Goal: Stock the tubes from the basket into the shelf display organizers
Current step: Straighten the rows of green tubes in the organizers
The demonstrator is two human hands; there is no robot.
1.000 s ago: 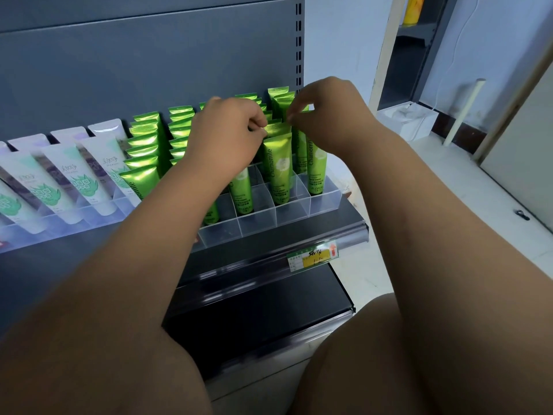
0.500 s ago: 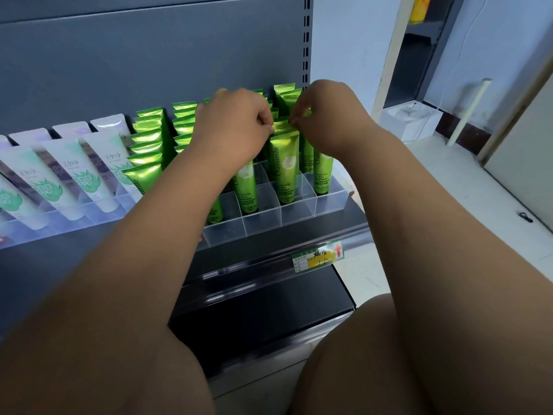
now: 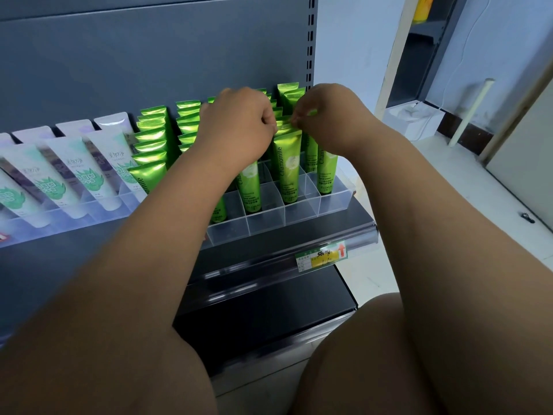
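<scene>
Left hand [image 3: 239,121] and right hand [image 3: 326,115] each pinch the crimped top of one green tube [image 3: 287,163], as a second earlier. The tube stands in a slot of the clear organizer [image 3: 332,202] on the shelf [image 3: 284,244]; seating appears nearly complete.

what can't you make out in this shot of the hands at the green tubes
Head view only.
- Basket: outside the frame.
- Middle rows of green tubes: hidden behind the left hand and right hand, which pinch the top of the front chamomile tube.
- Price label writing: too small to read.
- White tubes at far left: cut off by the edge.
</scene>
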